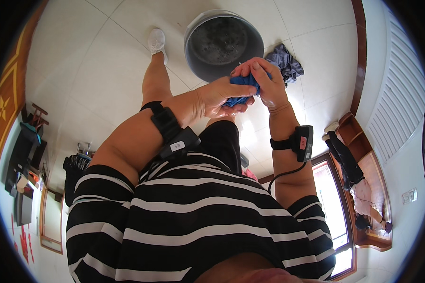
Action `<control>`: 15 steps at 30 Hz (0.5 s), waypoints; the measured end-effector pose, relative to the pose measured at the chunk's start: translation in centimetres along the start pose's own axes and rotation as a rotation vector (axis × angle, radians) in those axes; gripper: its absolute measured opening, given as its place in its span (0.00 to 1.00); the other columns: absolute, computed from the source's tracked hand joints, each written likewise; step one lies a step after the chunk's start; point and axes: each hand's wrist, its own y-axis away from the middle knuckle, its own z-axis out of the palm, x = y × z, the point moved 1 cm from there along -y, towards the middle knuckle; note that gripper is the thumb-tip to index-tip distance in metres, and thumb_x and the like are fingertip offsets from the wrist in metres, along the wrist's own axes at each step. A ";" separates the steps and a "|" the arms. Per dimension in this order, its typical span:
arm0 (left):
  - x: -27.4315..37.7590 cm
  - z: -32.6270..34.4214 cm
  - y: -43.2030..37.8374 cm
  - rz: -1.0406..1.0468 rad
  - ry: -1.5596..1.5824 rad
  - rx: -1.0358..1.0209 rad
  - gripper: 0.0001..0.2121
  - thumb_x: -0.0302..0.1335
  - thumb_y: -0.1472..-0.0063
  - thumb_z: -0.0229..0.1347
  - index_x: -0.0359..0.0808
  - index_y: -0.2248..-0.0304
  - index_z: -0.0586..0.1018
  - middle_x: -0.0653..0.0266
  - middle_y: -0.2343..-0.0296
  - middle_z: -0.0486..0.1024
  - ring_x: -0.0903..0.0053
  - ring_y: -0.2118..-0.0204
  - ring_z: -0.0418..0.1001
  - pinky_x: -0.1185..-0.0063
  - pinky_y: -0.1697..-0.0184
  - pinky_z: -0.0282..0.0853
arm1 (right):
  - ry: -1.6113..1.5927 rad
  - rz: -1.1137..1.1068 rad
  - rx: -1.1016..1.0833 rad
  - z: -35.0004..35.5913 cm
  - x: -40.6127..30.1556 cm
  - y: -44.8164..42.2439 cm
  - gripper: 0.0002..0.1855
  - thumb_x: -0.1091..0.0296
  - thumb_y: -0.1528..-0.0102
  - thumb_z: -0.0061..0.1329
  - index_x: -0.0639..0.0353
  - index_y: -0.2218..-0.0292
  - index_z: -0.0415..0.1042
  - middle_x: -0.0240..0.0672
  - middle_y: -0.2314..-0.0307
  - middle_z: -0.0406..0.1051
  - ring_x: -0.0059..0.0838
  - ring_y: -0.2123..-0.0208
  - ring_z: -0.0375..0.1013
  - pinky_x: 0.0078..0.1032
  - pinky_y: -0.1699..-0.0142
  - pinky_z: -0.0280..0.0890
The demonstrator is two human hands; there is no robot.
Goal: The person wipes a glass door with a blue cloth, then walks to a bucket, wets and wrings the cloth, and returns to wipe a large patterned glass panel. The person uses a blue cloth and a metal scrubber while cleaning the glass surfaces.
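Observation:
A bunched blue cloth (243, 92) is squeezed between my two hands, which look wet. My left hand (221, 93) wraps it from the left side of the picture, thumb across its front. From the right side, my right hand (267, 83) closes over its top and edge. Just beyond them stands a grey bucket (198, 69) with dark water and some foam inside. A dark grey crumpled cloth (285, 62) lies on the floor to the right of the bucket, partly behind my right hand.
Pale floor tiles (102, 70) surround the bucket. My white shoe (157, 41) is left of it. At the far right another person (361, 194) is beside a wooden cabinet (375, 169). A white slatted panel (398, 95) lines the right wall. Dark furniture stands at the far left.

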 end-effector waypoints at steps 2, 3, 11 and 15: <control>0.0 -0.5 -0.6 -0.066 -0.236 0.116 0.12 0.28 0.45 0.60 0.36 0.63 0.71 0.66 0.76 0.68 0.83 0.79 0.64 0.85 0.80 0.55 | 0.105 -0.017 0.080 0.0 0.8 0.0 0.14 0.66 0.39 0.40 0.66 0.72 0.68 0.37 0.75 0.71 0.24 0.69 0.70 0.22 0.60 0.66; 0.1 -0.9 -0.9 -0.084 -0.348 0.165 0.12 0.26 0.46 0.60 0.36 0.64 0.72 0.67 0.78 0.68 0.83 0.79 0.64 0.84 0.80 0.55 | 0.153 -0.034 0.118 0.0 1.3 0.0 0.14 0.66 0.39 0.40 0.66 0.72 0.68 0.36 0.76 0.71 0.24 0.70 0.70 0.21 0.61 0.65; -0.6 -3.4 -3.8 0.274 -1.203 0.606 0.21 0.25 0.56 0.60 0.30 0.61 0.69 0.54 0.72 0.74 0.64 0.69 0.75 0.74 0.65 0.68 | 0.049 0.082 0.442 -0.3 5.5 -2.1 0.16 0.63 0.37 0.38 0.64 0.72 0.67 0.31 0.81 0.65 0.20 0.76 0.65 0.20 0.67 0.62; -0.6 -4.5 -5.0 0.129 -1.395 0.703 0.25 0.28 0.54 0.59 0.29 0.56 0.67 0.45 0.66 0.76 0.54 0.60 0.75 0.68 0.58 0.69 | 0.104 0.227 0.526 -1.1 7.1 -3.4 0.15 0.62 0.36 0.38 0.62 0.72 0.67 0.30 0.82 0.63 0.20 0.77 0.63 0.20 0.69 0.60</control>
